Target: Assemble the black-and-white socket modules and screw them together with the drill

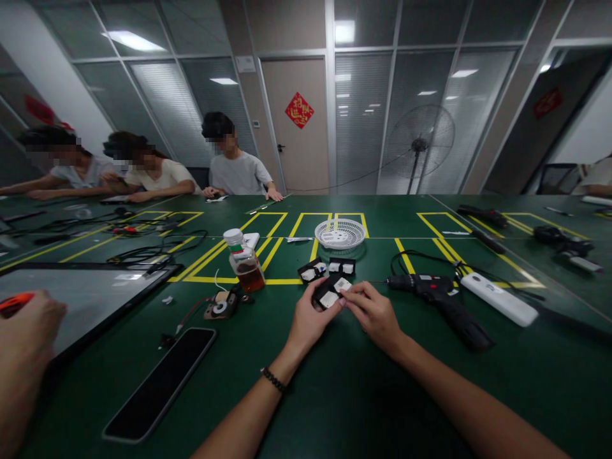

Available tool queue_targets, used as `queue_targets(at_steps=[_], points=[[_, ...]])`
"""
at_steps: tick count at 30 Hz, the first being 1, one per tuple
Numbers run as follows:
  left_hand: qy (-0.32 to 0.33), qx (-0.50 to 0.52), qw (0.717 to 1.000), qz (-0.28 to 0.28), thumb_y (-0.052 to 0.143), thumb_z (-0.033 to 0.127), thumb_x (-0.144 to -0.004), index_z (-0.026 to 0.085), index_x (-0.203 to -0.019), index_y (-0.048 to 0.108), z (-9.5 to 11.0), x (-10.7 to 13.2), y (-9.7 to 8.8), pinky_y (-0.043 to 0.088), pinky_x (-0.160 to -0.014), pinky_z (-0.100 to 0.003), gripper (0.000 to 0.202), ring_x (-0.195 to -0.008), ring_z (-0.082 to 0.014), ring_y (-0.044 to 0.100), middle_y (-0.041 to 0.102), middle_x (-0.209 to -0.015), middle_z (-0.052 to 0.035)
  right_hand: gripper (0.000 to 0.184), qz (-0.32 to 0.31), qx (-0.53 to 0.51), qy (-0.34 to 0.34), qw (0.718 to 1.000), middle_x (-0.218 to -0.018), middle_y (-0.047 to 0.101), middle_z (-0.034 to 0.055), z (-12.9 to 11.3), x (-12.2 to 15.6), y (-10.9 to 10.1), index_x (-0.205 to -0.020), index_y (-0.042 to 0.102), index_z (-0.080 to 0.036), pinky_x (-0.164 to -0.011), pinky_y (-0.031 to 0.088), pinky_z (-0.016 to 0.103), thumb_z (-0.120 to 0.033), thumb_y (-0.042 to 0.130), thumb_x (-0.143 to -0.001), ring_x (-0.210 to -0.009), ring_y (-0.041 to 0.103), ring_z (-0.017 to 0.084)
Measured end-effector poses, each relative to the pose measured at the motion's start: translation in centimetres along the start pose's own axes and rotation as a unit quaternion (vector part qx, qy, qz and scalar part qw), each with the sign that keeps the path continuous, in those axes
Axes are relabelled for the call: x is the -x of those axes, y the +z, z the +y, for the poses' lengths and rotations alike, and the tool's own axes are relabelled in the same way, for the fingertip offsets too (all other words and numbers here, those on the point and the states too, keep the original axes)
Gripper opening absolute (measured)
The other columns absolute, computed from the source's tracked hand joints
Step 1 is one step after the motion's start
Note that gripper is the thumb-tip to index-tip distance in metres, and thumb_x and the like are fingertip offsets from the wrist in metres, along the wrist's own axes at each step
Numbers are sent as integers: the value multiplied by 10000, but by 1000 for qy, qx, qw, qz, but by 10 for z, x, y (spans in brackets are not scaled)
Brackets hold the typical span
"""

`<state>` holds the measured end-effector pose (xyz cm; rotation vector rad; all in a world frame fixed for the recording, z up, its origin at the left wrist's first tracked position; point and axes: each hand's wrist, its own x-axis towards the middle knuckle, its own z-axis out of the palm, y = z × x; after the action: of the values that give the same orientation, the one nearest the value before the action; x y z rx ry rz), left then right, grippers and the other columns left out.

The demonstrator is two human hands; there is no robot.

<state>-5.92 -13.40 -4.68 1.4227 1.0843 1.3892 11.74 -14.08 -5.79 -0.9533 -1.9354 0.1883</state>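
Note:
My left hand and my right hand meet over the green table, both closed on a small black tray with white pieces in it. The left fingers wrap its left side; the right fingertips pinch its right edge near a white piece. Two more small black trays with white parts lie just beyond. A white round fan grille sits farther back.
A black power screwdriver with cable and a white power strip lie to the right. A bottle of amber liquid, a small motor part and a dark phone lie to the left. Another person's hand is at the far left; three people sit at the back left.

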Motion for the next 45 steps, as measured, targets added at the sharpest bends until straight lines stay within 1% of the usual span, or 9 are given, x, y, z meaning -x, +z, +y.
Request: queue_targets(at_steps=[11,17,19,21,24,32,37,41,45], points=[[-28,-5,999,27,802,287,-679,214,-1173,643,2,1,-2,537,-793,-284,524,-901,-212,676,709,-1070,-73,336,-24,-52,27,998,-1087,595,79,-9,-3,0,-1274,598,-280,-810,518,353,-243,538,-946,-898,608,208],[-102,128,986,27,771,343,-722,151,-1154,649,-11,-9,-8,567,-790,-344,489,-838,-198,678,703,-1063,-95,248,15,-54,77,995,-1029,609,72,-1,-15,-15,-1179,629,-224,-765,482,321,-274,521,-961,-782,581,173],[-125,150,980,31,755,363,-740,126,-1122,659,-15,-12,-11,581,-788,-370,460,-813,-193,679,699,-1047,-104,190,-13,-30,99,995,-934,620,52,11,-16,-16,-1062,670,-204,-747,467,310,-271,525,-959,-785,578,177],[-137,163,976,35,745,372,-751,113,-1079,671,-19,-14,-13,591,-783,-381,425,-792,-190,680,699,-1012,-101,155,-79,-4,112,991,-872,617,35,24,-14,-13,-978,694,-194,-732,461,301,-290,583,-929,-777,578,177],[-145,178,972,50,737,375,-758,105,-1030,680,-23,-15,-13,600,-780,-380,387,-787,-191,684,700,-973,-97,141,-147,40,107,982,-900,613,36,36,-8,-5,-941,704,-195,-754,458,299,-313,670,-872,-836,585,185],[-191,220,955,50,718,331,-790,95,-1031,673,-24,-15,-10,610,-786,-352,341,-791,-187,705,707,-926,-106,77,-174,107,66,977,-944,623,79,37,-6,7,-915,667,-176,-840,451,330,-192,591,-914,-935,578,219],[-202,231,951,35,702,339,-811,101,-1073,661,-21,-15,-10,602,-825,-365,356,-836,-189,709,703,-1002,-117,115,-164,95,61,980,-934,635,110,36,-5,5,-914,660,-165,-850,452,371,-145,547,-915,-920,578,247],[-205,235,950,29,700,358,-815,110,-1106,654,-22,-14,-9,603,-823,-358,384,-839,-185,710,703,-1026,-119,120,-138,64,75,986,-899,653,83,29,-9,0,-905,655,-168,-804,476,341,-171,537,-925,-870,602,213],[-208,222,952,35,738,338,-781,114,-1060,669,-23,-13,-7,608,-801,-353,364,-838,-193,711,705,-1019,-120,176,-35,-127,175,976,-839,675,40,12,-15,3,-954,663,-171,-697,511,293,-281,526,-935,-748,625,171]])
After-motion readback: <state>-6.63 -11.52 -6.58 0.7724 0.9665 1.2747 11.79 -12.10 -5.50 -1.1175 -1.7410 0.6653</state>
